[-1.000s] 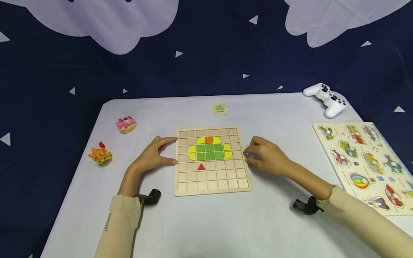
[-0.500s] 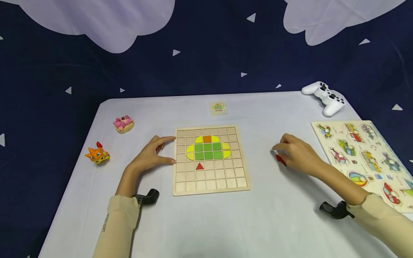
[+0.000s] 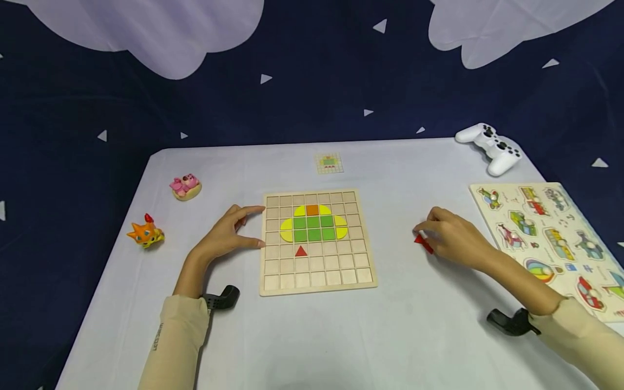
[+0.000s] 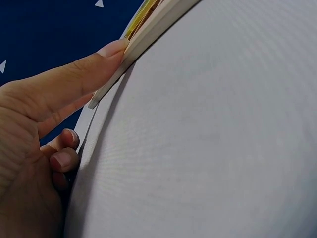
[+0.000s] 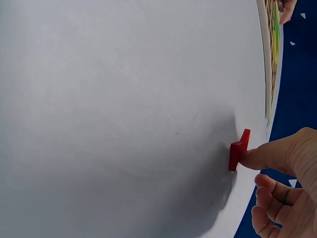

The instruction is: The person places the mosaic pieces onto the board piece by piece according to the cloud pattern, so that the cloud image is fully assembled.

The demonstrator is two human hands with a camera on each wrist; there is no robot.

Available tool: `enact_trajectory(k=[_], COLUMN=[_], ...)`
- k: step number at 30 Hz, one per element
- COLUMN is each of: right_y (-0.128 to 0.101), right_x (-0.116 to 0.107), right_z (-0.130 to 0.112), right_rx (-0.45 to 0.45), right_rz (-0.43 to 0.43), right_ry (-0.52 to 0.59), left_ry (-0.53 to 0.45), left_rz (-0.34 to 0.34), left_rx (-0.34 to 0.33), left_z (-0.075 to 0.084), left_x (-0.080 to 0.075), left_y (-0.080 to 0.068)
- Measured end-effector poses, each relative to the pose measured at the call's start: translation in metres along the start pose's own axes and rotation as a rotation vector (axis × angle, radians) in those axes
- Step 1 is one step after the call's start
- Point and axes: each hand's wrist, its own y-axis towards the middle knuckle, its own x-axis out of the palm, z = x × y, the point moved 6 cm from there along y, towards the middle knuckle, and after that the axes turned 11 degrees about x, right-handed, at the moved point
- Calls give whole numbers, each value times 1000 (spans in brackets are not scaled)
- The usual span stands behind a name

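Observation:
A square wooden grid board (image 3: 319, 271) lies on the table, with green squares (image 3: 314, 228), yellow rounded pieces (image 3: 287, 230), an orange square (image 3: 312, 210) and one red triangle (image 3: 300, 251) in its cells. My left hand (image 3: 224, 235) rests its extended thumb and index finger against the board's left edge; its other fingers curl loosely in the left wrist view. Right of the board, my right hand (image 3: 453, 238) pinches at red pieces (image 3: 423, 244), seemingly two triangles. In the right wrist view the thumb presses on these red pieces (image 5: 238, 150); the index fingertip is hidden there.
A small pattern card (image 3: 329, 162) lies behind the board. Two figurines, pink (image 3: 185, 187) and orange (image 3: 146, 233), stand at the left. A white game controller (image 3: 489, 147) and a picture puzzle board (image 3: 546, 238) lie at the right.
My right hand has moved right, from the grid board's right edge to the red pieces, which have come into view and shifted slightly under its fingers. The left hand stays at the board.

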Motion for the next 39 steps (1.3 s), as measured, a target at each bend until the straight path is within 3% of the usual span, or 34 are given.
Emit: enact_trajectory(k=[6, 16, 23, 31, 39], right_y=[-3, -4, 0, 17, 38], right_x=[-1, 2, 5, 13, 28], right_z=[-2, -3, -6, -34, -74], right_rx=[-1, 63, 56, -20, -62], right_rz=[48, 58, 64, 72, 6], right_ry=[17, 11, 41, 66, 121], left_ry=[0, 1, -6, -14, -17], left_rz=[0, 5, 7, 5, 6], left_rx=[-2, -5, -5, -1, 4], left_z=[-1, -1, -1, -2, -3], left_x=[0, 0, 0, 1, 0], left_y=[0, 0, 0, 1, 1])
